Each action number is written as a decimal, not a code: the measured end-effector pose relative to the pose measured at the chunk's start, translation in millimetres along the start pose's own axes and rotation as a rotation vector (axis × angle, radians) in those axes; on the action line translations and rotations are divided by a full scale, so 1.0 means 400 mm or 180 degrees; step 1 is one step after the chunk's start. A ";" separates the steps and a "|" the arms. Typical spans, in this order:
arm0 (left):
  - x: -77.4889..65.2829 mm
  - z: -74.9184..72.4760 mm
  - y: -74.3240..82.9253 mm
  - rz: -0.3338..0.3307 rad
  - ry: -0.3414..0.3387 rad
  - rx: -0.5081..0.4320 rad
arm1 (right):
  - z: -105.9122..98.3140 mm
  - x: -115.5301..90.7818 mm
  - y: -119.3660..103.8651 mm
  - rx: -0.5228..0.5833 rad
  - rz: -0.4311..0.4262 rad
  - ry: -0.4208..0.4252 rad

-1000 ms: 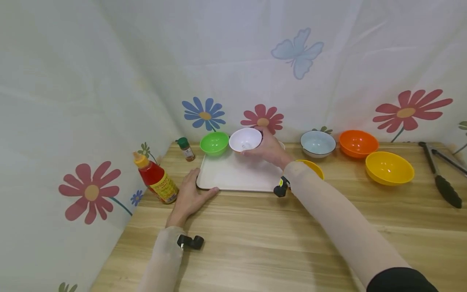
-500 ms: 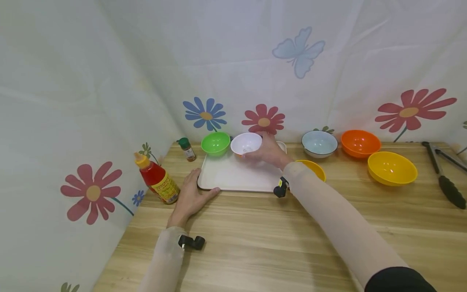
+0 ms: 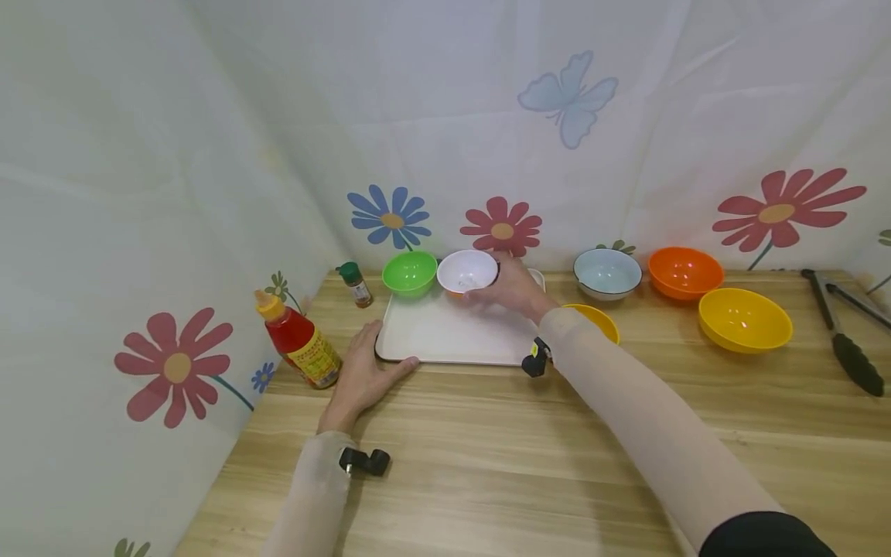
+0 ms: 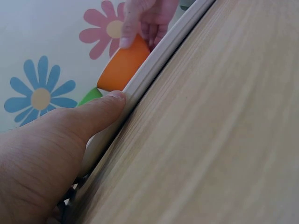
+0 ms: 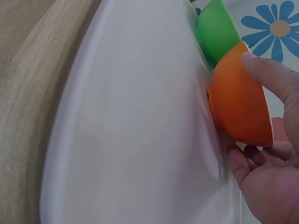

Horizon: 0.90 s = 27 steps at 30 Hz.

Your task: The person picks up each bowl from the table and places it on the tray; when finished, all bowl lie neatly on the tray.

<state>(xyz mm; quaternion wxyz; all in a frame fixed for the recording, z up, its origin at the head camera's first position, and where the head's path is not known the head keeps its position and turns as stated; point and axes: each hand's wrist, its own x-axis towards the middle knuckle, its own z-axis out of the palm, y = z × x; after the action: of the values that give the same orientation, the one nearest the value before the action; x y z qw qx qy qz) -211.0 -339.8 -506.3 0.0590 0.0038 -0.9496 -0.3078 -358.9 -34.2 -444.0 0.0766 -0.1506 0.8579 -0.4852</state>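
Observation:
My right hand [image 3: 513, 286] pinches the rim of a small bowl [image 3: 467, 272], white inside and orange outside, over the back of a white tray [image 3: 455, 333]. In the right wrist view, thumb and fingers lie on either side of the orange bowl [image 5: 243, 100]; I cannot tell whether its base touches the tray. Left of it, close by, a green bowl [image 3: 410, 275] stands at the tray's back left. My left hand [image 3: 362, 375] rests at the tray's front left corner with fingers spread; in the left wrist view its thumb [image 4: 100, 112] lies straight on the rim.
A red sauce bottle [image 3: 299, 340] stands beside my left hand, with a green-capped spice jar [image 3: 356, 285] behind. To the right are a yellow bowl [image 3: 595, 321] partly behind my forearm, a pale blue bowl [image 3: 608, 273], an orange bowl [image 3: 685, 273], a larger yellow bowl [image 3: 745, 319] and tongs [image 3: 845, 333].
My right hand has lowered the white-and-orange bowl slightly toward the tray's back, bringing it level beside the green bowl. The left hand stays at the tray corner.

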 end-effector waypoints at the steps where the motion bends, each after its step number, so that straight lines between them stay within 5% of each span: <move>1: 0.000 0.001 0.002 -0.0001 -0.0003 -0.0002 | -0.002 -0.002 0.001 -0.0030 0.0001 0.0005; 14: -0.001 0.009 0.001 -0.0053 -0.0030 0.0040 | -0.039 -0.017 0.016 -0.0080 -0.0051 -0.0021; 27: 0.001 0.009 -0.005 0.0005 0.0041 -0.0012 | -0.096 -0.033 -0.054 0.0219 0.0020 0.0032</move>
<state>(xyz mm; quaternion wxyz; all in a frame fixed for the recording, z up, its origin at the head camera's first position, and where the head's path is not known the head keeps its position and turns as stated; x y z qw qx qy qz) -211.7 -339.5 -510.5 0.0653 0.0050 -0.9486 -0.3095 -353.1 -9.0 -406.0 0.0789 -0.1427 0.8416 -0.5149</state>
